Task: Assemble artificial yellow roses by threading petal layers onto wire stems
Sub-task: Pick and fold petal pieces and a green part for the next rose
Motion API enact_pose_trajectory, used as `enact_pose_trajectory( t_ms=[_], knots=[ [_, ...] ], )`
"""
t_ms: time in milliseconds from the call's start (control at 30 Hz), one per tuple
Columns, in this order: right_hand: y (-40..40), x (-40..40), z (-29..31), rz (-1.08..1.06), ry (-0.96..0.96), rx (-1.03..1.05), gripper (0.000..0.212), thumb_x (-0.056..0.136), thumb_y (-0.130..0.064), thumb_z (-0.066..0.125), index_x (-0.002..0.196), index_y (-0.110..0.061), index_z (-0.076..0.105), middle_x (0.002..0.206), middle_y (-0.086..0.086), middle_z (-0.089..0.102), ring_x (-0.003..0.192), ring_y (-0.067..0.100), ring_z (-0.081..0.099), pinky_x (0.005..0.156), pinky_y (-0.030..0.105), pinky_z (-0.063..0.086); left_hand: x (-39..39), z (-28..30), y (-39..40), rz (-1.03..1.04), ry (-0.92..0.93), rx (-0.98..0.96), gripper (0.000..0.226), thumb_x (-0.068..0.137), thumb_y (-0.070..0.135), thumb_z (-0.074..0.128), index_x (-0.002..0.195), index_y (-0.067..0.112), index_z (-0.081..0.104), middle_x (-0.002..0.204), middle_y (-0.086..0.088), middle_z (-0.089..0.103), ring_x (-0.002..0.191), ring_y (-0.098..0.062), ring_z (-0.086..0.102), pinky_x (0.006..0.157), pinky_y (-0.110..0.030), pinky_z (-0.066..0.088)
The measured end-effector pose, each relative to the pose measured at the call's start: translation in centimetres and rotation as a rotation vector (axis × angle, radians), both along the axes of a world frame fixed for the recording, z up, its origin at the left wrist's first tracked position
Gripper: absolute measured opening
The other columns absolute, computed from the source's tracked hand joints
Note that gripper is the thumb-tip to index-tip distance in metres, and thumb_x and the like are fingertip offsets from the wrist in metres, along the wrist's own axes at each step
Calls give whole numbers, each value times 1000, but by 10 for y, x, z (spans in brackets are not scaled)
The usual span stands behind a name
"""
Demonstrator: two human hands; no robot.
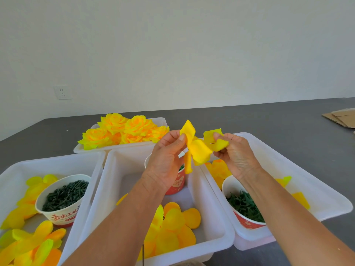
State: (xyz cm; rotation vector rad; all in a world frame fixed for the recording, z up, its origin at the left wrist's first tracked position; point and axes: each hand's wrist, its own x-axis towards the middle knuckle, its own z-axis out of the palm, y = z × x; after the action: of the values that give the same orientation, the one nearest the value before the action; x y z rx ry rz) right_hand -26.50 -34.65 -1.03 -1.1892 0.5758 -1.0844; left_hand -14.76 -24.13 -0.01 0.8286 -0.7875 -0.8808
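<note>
My left hand point(166, 160) pinches a yellow petal layer point(194, 148) between thumb and fingers, held up above the middle white tray point(115, 181). My right hand point(235, 154) pinches a second, smaller yellow petal layer point(215, 140) just to its right, touching the first. Loose petal layers point(172, 227) lie in the middle tray below. Finished yellow roses point(123, 131) fill the far tray point(163, 120). No wire stem is plainly visible in my hands.
A left tray point(92, 160) holds petals and a paper cup of dark green pieces point(65, 194). A right tray point(288, 164) holds petals and a cup of green leaves point(244, 206). A red cup point(177, 183) stands in the middle tray. Cardboard point(342, 119) lies far right.
</note>
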Motion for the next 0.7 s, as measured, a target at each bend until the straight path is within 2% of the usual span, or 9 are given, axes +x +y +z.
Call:
enact_pose_trajectory(
  t_ms=[133, 233, 300, 400, 533, 667, 700],
  knots=[
    [0, 0, -1, -24, 50, 17, 23, 91, -15, 57, 69, -11, 61, 61, 2, 67, 64, 19, 62, 64, 35, 54, 1, 2, 1, -20, 66, -16, 19, 95, 7, 42, 81, 14, 53, 105, -9, 63, 87, -20, 58, 72, -33, 46],
    [1, -1, 1, -15, 8, 50, 21, 92, -10, 54, 72, -8, 59, 64, 4, 69, 69, 24, 65, 73, 42, 55, 3, 3, 0, 0, 144, -22, 22, 97, 10, 39, 82, 16, 54, 103, -7, 65, 87, -19, 61, 78, -35, 47],
    [1, -2, 2, 7, -16, 64, 18, 91, -6, 55, 73, -7, 59, 66, 5, 69, 68, 22, 66, 70, 38, 56, 6, 4, 0, 22, 184, -28, 22, 97, 11, 38, 84, 16, 55, 100, -6, 66, 86, -19, 62, 80, -37, 45],
    [2, -4, 4, 60, -41, 85, 13, 87, 2, 56, 77, -4, 61, 71, 9, 70, 67, 20, 68, 64, 33, 59, 9, 2, -1, 64, 203, -43, 24, 99, 10, 36, 85, 14, 56, 91, -5, 71, 79, -19, 65, 72, -37, 41],
    [3, -5, 4, 39, 18, 51, 10, 84, 2, 60, 77, -4, 62, 60, 3, 69, 54, 13, 66, 47, 26, 54, 12, 1, -1, 94, 225, -36, 23, 100, 9, 36, 88, 12, 56, 85, -3, 73, 76, -19, 67, 70, -36, 44],
    [-1, -5, 0, -99, 11, 53, 11, 82, -2, 65, 73, -9, 63, 59, 0, 69, 56, 14, 66, 55, 29, 57, 12, 1, -3, 126, 231, -60, 23, 100, 10, 35, 88, 11, 55, 82, -4, 72, 76, -17, 66, 56, -24, 50],
    [-3, -5, -1, -142, 20, 63, 11, 82, -4, 67, 73, -10, 64, 59, 0, 69, 57, 16, 65, 57, 30, 57, 14, 1, -2, 127, 251, -71, 22, 100, 11, 35, 92, 11, 56, 83, -4, 72, 79, -17, 67, 58, -24, 52]
  ],
)
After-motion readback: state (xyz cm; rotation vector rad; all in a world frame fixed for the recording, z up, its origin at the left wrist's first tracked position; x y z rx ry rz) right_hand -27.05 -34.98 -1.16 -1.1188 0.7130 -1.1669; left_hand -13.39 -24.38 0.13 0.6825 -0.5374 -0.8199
